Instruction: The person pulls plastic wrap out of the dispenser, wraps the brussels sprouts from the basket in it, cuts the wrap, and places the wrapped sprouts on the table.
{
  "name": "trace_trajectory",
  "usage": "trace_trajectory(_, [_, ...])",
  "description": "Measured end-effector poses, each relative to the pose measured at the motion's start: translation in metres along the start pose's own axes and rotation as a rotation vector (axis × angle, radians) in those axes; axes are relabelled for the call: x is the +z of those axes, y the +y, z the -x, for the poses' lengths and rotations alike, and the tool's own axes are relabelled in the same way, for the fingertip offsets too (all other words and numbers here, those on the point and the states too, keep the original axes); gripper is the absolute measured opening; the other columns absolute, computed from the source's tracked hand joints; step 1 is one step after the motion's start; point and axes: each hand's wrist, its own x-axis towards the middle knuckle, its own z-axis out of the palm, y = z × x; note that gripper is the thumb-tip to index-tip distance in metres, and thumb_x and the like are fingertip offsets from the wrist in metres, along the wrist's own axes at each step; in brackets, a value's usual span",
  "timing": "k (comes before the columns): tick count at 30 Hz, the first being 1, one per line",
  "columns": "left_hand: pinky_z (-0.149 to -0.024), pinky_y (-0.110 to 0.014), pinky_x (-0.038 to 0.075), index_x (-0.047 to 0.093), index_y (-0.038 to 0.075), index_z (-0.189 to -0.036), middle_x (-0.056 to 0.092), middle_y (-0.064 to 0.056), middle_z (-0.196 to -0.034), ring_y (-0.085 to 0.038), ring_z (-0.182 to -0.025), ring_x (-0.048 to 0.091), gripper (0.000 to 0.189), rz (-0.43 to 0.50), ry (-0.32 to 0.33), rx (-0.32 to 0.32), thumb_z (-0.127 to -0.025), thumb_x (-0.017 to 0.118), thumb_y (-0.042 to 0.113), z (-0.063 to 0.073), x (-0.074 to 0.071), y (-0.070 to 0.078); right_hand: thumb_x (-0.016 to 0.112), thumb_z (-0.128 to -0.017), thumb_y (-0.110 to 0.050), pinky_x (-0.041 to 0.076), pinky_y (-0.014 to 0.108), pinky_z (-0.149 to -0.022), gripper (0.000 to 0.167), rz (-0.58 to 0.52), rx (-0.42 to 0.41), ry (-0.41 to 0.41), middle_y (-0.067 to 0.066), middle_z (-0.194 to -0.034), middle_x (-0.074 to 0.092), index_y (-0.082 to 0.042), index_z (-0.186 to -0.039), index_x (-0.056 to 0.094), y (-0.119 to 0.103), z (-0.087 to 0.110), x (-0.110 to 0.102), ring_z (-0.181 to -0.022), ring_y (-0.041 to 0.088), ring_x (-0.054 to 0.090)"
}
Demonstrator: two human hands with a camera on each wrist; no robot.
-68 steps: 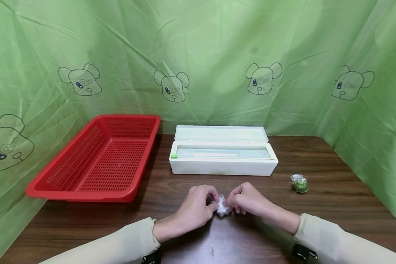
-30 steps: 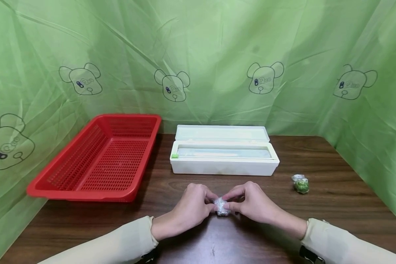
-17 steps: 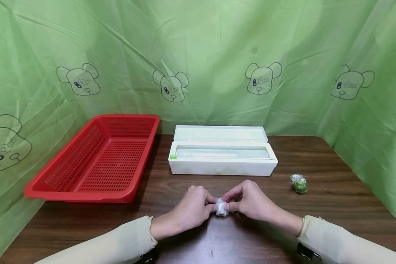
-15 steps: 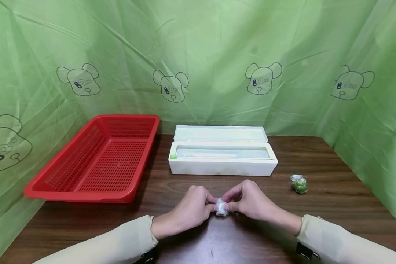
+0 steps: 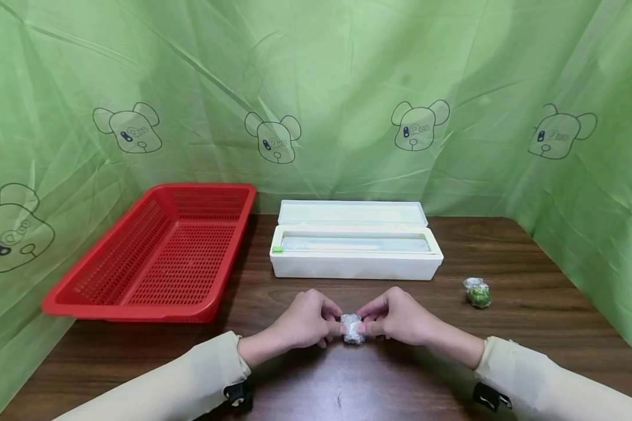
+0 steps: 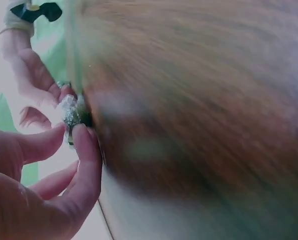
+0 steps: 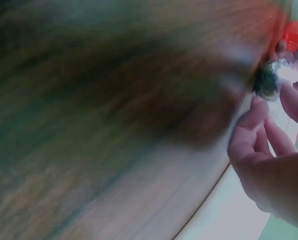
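A small cling-film-wrapped bundle (image 5: 352,330) sits low over the table between my two hands in the head view. Crinkled clear film covers its top, and dark green shows on the wrapped bundle (image 7: 267,84) in the right wrist view. My left hand (image 5: 304,318) pinches its left side between thumb and fingers. From the other side, my right hand (image 5: 408,318) pinches it with thumb and forefinger. Farther right on the table lies a second film-wrapped bundle (image 5: 478,294), leafy green with a bunched film end. Fingers partly hide the held bundle in both wrist views.
Behind my hands stands a white cling film dispenser (image 5: 357,266) with its lid raised and a roll inside. A red perforated basket (image 5: 137,311) is at the left of the brown wooden table (image 5: 526,263). Green printed fabric (image 5: 347,70) encloses the back and sides.
My right hand's fingers, bunched at the film earliest on, now extend along the bundle's side. The left hand has turned slightly, and more of the bundle shows. Basket, dispenser and second bundle stay put.
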Motion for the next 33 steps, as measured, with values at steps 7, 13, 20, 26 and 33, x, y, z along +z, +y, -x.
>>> trace_trajectory(7, [-0.050, -0.033, 0.059, 0.066, -0.009, -0.111, 0.073, -0.020, -0.077, -0.021, -0.053, 0.068, 0.019, 0.287, -0.121, -0.152, -0.094, 0.074, -0.005, 0.000, -0.001, 0.001, 0.084, -0.089, -0.011, 0.055, 0.030, -0.053, 0.030, -0.068, 0.034, -0.020, 0.009, -0.088, 0.078, 0.008, -0.112, 0.076, 0.001, 0.000, 0.002, -0.065, 0.018, 0.066])
trace_trajectory(13, [-0.053, -0.039, 0.061, 0.063, -0.004, -0.114, 0.074, -0.019, -0.085, -0.031, -0.062, 0.074, 0.026, 0.366, -0.060, -0.120, -0.091, 0.072, -0.012, 0.001, -0.003, 0.002, 0.086, -0.087, -0.006, 0.061, 0.038, -0.060, 0.031, -0.159, -0.005, 0.052, 0.014, -0.092, 0.077, 0.008, -0.112, 0.075, -0.003, 0.000, 0.002, -0.070, 0.032, 0.074])
trace_trajectory(20, [-0.059, -0.040, 0.061, 0.073, 0.005, -0.102, 0.076, -0.006, -0.094, -0.029, -0.068, 0.075, 0.027, 0.218, 0.055, -0.058, -0.080, 0.088, 0.000, 0.003, -0.008, 0.008, 0.083, -0.091, -0.009, 0.062, 0.037, -0.070, 0.018, -0.141, -0.069, 0.083, 0.014, -0.093, 0.078, 0.002, -0.105, 0.079, -0.006, 0.002, 0.001, -0.081, 0.031, 0.074])
trace_trajectory(26, [-0.053, -0.031, 0.055, 0.074, 0.010, -0.083, 0.074, -0.001, -0.078, -0.021, -0.059, 0.071, 0.019, 0.076, 0.099, -0.014, -0.079, 0.093, 0.010, 0.005, -0.006, 0.002, 0.089, -0.085, -0.009, 0.057, 0.026, -0.065, 0.015, -0.042, -0.145, 0.103, 0.004, -0.086, 0.078, -0.004, -0.097, 0.081, -0.006, 0.003, 0.008, -0.077, 0.017, 0.073])
trace_trajectory(33, [-0.063, -0.025, 0.057, 0.075, 0.003, -0.103, 0.075, -0.003, -0.087, -0.013, -0.073, 0.071, 0.035, -0.006, 0.093, 0.071, -0.074, 0.093, -0.002, 0.006, -0.001, 0.001, 0.095, -0.078, -0.015, 0.059, 0.029, -0.070, 0.038, 0.094, -0.175, 0.120, 0.000, -0.092, 0.076, -0.004, -0.111, 0.080, -0.004, -0.001, 0.011, -0.082, 0.018, 0.071])
